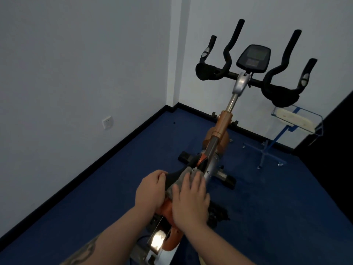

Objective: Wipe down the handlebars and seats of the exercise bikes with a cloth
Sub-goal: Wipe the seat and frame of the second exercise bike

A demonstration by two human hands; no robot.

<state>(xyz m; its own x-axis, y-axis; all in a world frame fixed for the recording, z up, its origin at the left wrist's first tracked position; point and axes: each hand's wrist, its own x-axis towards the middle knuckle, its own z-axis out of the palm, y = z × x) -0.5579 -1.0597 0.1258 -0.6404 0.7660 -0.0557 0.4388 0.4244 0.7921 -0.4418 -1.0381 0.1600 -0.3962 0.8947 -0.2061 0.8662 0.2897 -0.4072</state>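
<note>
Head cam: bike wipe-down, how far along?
Done: nothing can be confirmed from one frame. In hand: the right hand presses a grey cloth flat onto the black bike seat, while the left hand grips the seat's left edge. Left: the black curved handlebars stand ahead with no hand or cloth on them; only this one bike is in view.

Lighting: dim, cool blue cast throughout. Far wall [86, 54] palest, evenly lit, source not visible. Floor [267, 217] dark. Right edge: near-black panel [340, 150], no detail. Glare: one bright reflection on metal plate [157, 240], near centre. Bars [254, 73] read as silhouettes. Focus: soft overall; hands slightly blurred. Distortion: wide-angle bending of skirting [95, 165] and wall lines towards the edges.
</note>
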